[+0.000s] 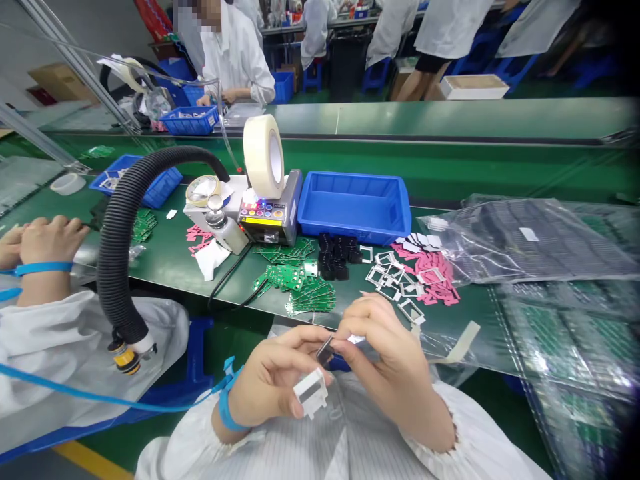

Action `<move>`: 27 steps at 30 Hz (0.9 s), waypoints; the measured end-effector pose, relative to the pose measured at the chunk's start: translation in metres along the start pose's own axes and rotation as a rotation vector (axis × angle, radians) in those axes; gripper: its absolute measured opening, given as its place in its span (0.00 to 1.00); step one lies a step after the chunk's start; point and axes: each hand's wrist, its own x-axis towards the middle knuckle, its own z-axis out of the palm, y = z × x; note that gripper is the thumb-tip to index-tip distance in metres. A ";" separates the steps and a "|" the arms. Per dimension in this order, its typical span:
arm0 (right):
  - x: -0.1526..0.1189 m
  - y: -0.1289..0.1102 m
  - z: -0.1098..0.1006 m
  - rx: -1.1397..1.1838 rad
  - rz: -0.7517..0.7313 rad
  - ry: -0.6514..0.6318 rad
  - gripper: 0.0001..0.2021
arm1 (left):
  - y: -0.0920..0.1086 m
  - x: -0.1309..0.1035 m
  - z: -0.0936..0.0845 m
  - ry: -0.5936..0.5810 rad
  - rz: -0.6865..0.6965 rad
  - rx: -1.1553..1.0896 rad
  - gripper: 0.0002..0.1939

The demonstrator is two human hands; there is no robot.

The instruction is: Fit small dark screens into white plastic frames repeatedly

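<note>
My left hand (280,380), with a blue strap at its wrist, holds a small white plastic frame (311,393) between thumb and fingers. A small dark rectangular part (325,351) sits at its fingertips, where my right hand (383,360) meets it. My right thumb and index finger pinch that dark part's upper end, and a bit of white shows below the right fingers. Beyond my hands lie green circuit boards (313,297), black parts (336,257), loose white frames (390,275) and pink pieces (437,277).
Behind the parts stands a blue bin (354,207); left of it, a tape roll (264,157) rests on a device (270,217). A black hose (120,233) arches at left, near another person's hands (50,250). Bagged boards (550,320) lie right. A metal-topped bottle (227,230) stands by the device.
</note>
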 end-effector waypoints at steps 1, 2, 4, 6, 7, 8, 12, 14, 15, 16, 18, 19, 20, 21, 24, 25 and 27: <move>0.000 0.000 0.000 0.001 0.003 -0.005 0.06 | 0.000 0.000 0.000 -0.001 -0.001 0.003 0.17; 0.000 0.001 0.000 0.005 0.005 -0.011 0.06 | -0.001 0.000 -0.001 -0.002 -0.002 0.005 0.17; 0.000 0.002 0.001 0.019 0.013 -0.031 0.06 | -0.002 0.000 -0.002 -0.001 -0.003 0.006 0.17; -0.001 0.005 0.003 0.037 0.024 -0.044 0.06 | -0.003 0.000 -0.004 0.008 -0.008 0.014 0.17; -0.001 0.006 0.005 0.037 0.027 -0.049 0.06 | -0.004 0.000 -0.004 0.014 -0.011 0.020 0.17; -0.002 0.007 0.006 0.028 0.025 -0.050 0.06 | -0.005 0.000 -0.005 0.020 -0.012 0.026 0.17; -0.005 0.008 0.013 -0.084 -0.002 -0.056 0.07 | -0.011 0.001 -0.006 0.055 -0.036 -0.016 0.17; -0.007 0.004 0.012 -0.097 -0.011 -0.087 0.07 | -0.014 0.001 -0.005 0.116 -0.086 -0.110 0.18; -0.008 0.003 0.010 -0.072 -0.010 -0.117 0.07 | -0.015 0.002 -0.005 0.150 -0.106 -0.176 0.18; -0.010 0.002 0.008 -0.025 0.000 -0.147 0.08 | -0.016 0.003 -0.006 0.181 -0.114 -0.246 0.18; -0.014 0.009 0.003 0.068 0.066 -0.203 0.08 | -0.017 0.004 -0.009 0.224 -0.105 -0.371 0.17; -0.018 0.017 0.001 0.067 0.122 -0.230 0.09 | -0.017 0.005 -0.010 0.234 -0.097 -0.417 0.17; -0.021 0.027 0.000 0.026 0.187 -0.258 0.10 | -0.017 0.006 -0.012 0.241 -0.095 -0.454 0.17; -0.025 0.039 0.001 -0.043 0.248 -0.287 0.11 | -0.016 0.006 -0.014 0.244 -0.103 -0.487 0.17; -0.033 0.073 0.004 -0.243 0.356 -0.340 0.13 | -0.016 0.006 -0.016 0.220 -0.145 -0.589 0.17; -0.033 0.078 0.004 -0.266 0.362 -0.341 0.13 | -0.016 0.006 -0.015 0.202 -0.159 -0.616 0.17; -0.029 0.076 0.002 -0.208 0.327 -0.323 0.09 | -0.016 0.005 -0.012 0.166 -0.185 -0.652 0.17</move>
